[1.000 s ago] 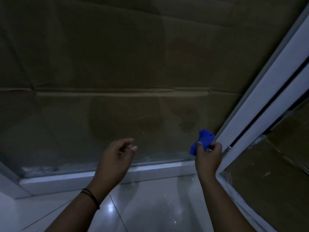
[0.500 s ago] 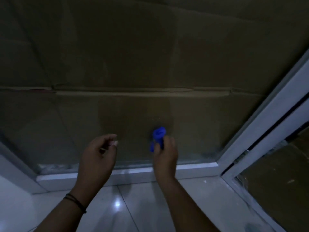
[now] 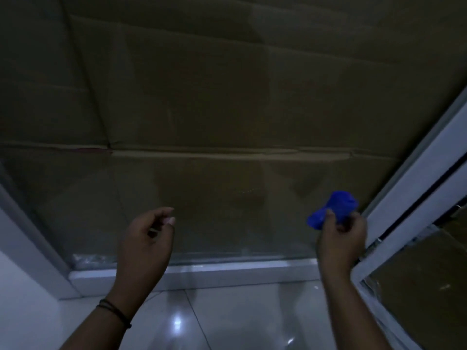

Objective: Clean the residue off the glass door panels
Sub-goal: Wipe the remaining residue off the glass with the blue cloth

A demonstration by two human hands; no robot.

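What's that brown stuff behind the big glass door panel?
Brown creased cardboard sheets cover the whole back of the big glass door panel. Whatever lies beyond the cardboard is hidden.

Dim room, glossy tiled floor (image 3: 240,322)

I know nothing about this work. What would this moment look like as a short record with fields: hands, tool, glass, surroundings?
left hand: left hand raised before the glass, fingers loosely curled, holding nothing visible
right hand: right hand pinches a blue cloth
cloth position: low on the glass door panel, near the white frame at its right edge
glass: hazy smears near the bottom edge; brown cardboard behind it
wrist: dark band on the left wrist
floor: glossy pale tiles
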